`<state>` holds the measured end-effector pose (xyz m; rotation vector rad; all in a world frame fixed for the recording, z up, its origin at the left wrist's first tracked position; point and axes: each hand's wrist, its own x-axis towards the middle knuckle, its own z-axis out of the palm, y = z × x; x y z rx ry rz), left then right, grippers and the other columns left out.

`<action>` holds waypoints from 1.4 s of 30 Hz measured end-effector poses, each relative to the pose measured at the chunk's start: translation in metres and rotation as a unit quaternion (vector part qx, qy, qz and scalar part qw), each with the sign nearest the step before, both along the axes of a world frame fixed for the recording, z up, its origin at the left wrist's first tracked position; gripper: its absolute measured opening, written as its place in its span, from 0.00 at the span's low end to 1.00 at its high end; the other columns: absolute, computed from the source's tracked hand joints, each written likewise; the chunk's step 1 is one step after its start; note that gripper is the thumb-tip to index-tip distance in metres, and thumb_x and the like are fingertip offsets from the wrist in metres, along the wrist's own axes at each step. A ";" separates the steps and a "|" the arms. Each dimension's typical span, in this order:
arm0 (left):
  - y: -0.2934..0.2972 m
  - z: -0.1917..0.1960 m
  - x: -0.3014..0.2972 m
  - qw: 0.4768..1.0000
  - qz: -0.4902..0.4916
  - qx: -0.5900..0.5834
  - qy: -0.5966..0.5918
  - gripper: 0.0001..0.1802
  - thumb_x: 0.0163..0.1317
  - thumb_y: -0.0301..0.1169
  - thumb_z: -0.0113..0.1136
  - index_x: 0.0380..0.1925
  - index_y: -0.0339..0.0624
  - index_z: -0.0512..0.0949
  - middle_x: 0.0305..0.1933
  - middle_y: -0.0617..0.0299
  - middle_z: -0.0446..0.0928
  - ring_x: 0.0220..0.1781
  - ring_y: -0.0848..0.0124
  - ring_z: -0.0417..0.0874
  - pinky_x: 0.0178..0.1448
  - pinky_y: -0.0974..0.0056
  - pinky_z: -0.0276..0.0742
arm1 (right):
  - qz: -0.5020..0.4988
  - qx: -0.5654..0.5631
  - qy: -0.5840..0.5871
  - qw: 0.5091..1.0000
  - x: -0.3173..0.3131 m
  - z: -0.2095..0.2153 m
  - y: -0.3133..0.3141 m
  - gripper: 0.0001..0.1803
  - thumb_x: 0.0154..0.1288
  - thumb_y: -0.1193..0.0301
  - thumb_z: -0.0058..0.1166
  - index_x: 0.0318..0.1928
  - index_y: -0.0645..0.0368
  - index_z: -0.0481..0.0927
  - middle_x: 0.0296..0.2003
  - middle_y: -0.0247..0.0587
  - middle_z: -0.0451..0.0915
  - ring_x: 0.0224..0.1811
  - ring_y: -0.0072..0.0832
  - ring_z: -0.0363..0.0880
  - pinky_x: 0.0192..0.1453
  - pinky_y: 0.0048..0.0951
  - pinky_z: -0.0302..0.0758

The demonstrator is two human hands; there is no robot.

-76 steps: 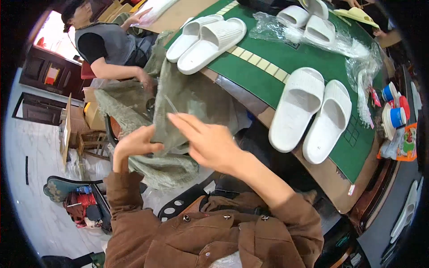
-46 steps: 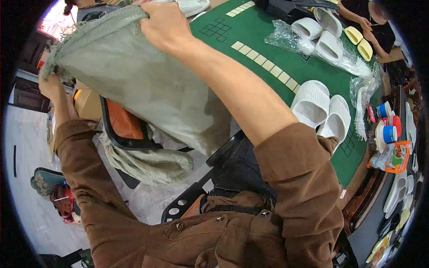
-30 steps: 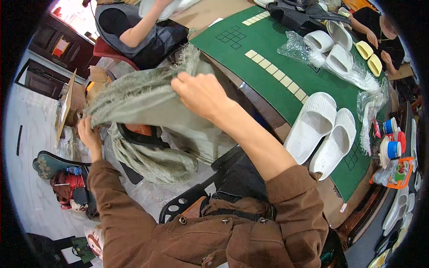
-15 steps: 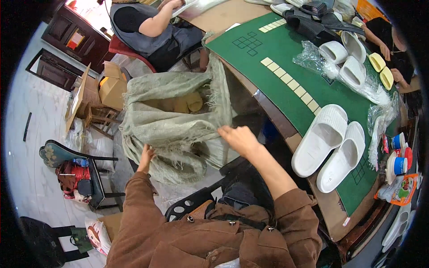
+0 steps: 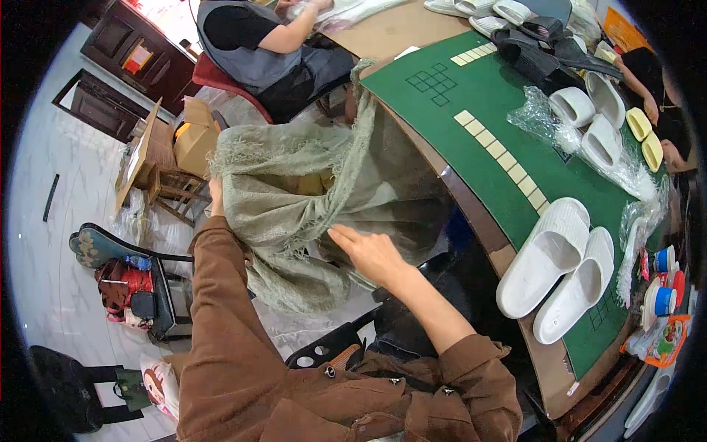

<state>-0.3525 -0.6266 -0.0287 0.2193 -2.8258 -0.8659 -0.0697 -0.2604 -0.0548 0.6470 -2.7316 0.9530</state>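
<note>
A large pale green woven sack (image 5: 272, 210) with frayed edges stands in front of me, its mouth gaping. Something yellow (image 5: 313, 183) shows inside, partly covered by the folds. My left hand (image 5: 216, 195) is at the sack's left rim, closed on the cloth, its fingertips mostly hidden. Against the near right side of the mouth, my right hand (image 5: 368, 254) pinches the frayed edge with its fingers together. Right of the sack, a pair of large white slippers (image 5: 545, 258) rests on a green mat (image 5: 471, 96) on the table.
More slippers, black (image 5: 534, 59), white and yellow (image 5: 644, 140), lie across the table with clear plastic wrap (image 5: 541, 110). A co-worker (image 5: 250, 44) sits beyond the sack on a red chair (image 5: 213, 77). At left stand a cardboard box (image 5: 195, 144) and a chair (image 5: 166, 295) with bags.
My left hand has moved up and away to the sack's left rim. The right hand has drawn left and slightly nearer, pulling the frayed edge across, so the opening looks narrower.
</note>
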 end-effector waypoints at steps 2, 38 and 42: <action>0.000 0.015 0.001 0.991 0.011 -0.127 0.028 0.20 0.67 0.41 0.48 0.50 0.38 0.74 0.50 0.52 0.77 0.48 0.63 0.77 0.53 0.61 0.71 | 0.007 -0.004 -0.010 1.000 0.001 -0.003 -0.006 0.30 0.51 0.81 0.49 0.59 0.57 0.69 0.61 0.39 0.69 0.31 0.43 0.82 0.34 0.43 0.78; 0.071 0.103 -0.077 0.916 -0.106 -0.302 0.241 0.07 0.57 0.22 0.47 0.33 0.34 0.74 0.49 0.48 0.71 0.50 0.50 0.75 0.51 0.51 0.71 | -0.013 0.087 -0.103 0.991 -0.068 -0.052 -0.014 0.12 0.50 0.81 0.52 0.39 0.59 0.74 0.40 0.45 0.75 0.35 0.44 0.82 0.36 0.43 0.78; -0.025 0.075 -0.146 0.935 -0.077 -0.219 0.270 0.14 0.60 0.28 0.44 0.41 0.33 0.75 0.53 0.46 0.72 0.52 0.44 0.72 0.56 0.48 0.68 | 0.025 0.063 -0.069 0.995 -0.061 -0.042 -0.020 0.09 0.51 0.80 0.51 0.36 0.60 0.74 0.36 0.46 0.75 0.30 0.44 0.82 0.31 0.42 0.78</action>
